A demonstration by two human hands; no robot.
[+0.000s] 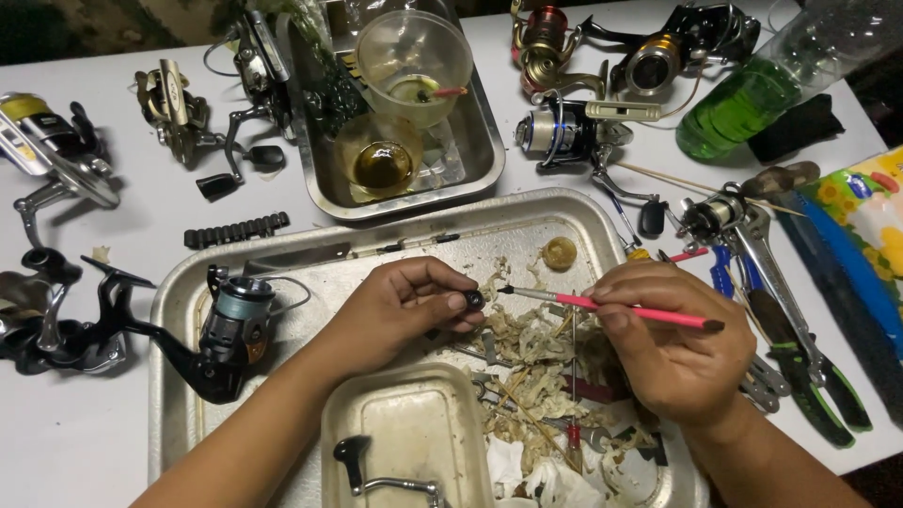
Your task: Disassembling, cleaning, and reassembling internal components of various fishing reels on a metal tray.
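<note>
My left hand (400, 306) pinches a small dark round part (474, 300) between thumb and fingers over a large metal tray (179, 282). My right hand (663, 339) holds a thin pink-handled brush (611, 308) like a pen, its tip pointing left and almost touching the dark part. Beneath both hands lies a heap of dirty torn paper scraps (531, 362). A black spinning fishing reel (230, 329) lies in the tray to the left of my left hand.
A smaller metal tray (484, 141) behind holds a clear plastic cup (414, 61) and a dish of amber liquid (381, 165). Several fishing reels (574, 132) lie around the white table. Pliers and wrenches (790, 320) sit at right, a green bottle (752, 99) far right, a small pan (414, 437) at the front.
</note>
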